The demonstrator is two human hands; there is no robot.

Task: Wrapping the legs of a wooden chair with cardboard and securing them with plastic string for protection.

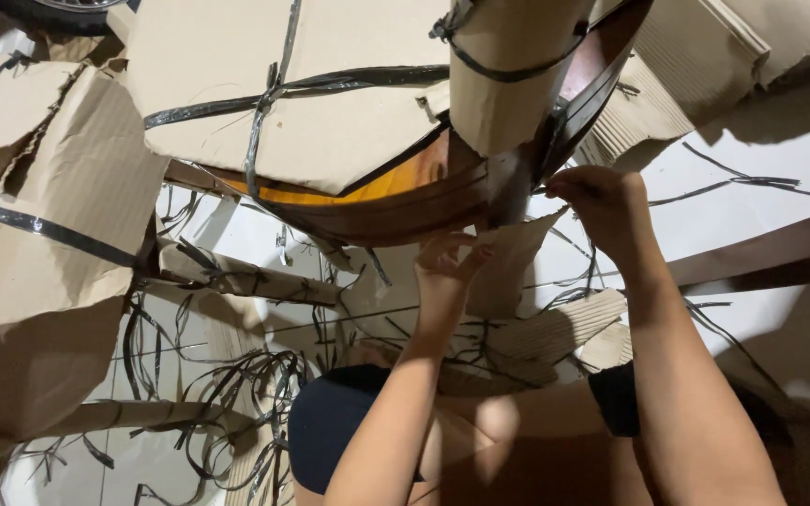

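A polished brown wooden furniture piece (396, 201) with a curved edge lies wrapped in cardboard (330, 112) and black plastic strapping (264, 103). One of its legs (508, 84) stands upward, sleeved in cardboard and bound by a strap. My left hand (447, 262) reaches up under the curved wooden rim, fingers curled at a torn cardboard flap (517, 258). My right hand (602, 201) pinches the black strapping and cardboard at the base of the leg. My knees in dark shorts show at the bottom.
Torn cardboard pieces (39, 281) and several cut black straps (236, 394) litter the white tiled floor (761, 150). Another wrapped leg (236, 276) lies at left. A bare dark wooden leg (771, 248) extends at right. A wheel (58, 9) shows at top left.
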